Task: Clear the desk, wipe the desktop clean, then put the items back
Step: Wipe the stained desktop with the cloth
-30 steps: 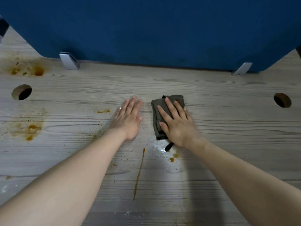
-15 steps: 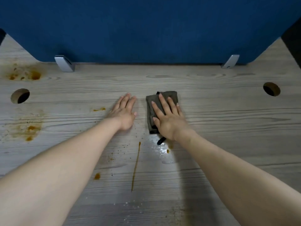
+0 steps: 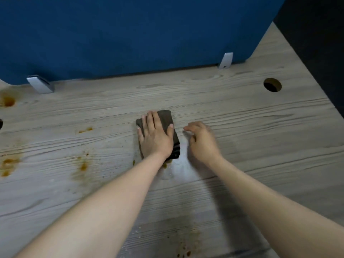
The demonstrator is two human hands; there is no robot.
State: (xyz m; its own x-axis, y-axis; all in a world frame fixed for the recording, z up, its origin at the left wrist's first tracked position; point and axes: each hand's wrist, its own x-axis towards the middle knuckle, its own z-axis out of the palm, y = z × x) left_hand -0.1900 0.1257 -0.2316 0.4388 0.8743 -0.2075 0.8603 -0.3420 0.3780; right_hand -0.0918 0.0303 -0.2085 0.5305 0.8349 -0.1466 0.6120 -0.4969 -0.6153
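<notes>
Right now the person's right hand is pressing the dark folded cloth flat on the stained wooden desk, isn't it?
Not quite: it is the left hand pressing the dark folded cloth flat on the stained wooden desk. The head view shows the right hand beside the cloth with its fingers loosely curled and holding nothing.

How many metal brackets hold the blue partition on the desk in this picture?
2. One metal bracket stands at the far left under the blue partition; the other bracket stands at the far right, near the round cable hole. More may lie outside the frame.

stained wooden desk [image 3: 232, 112], folded cloth [image 3: 168, 120]
</notes>
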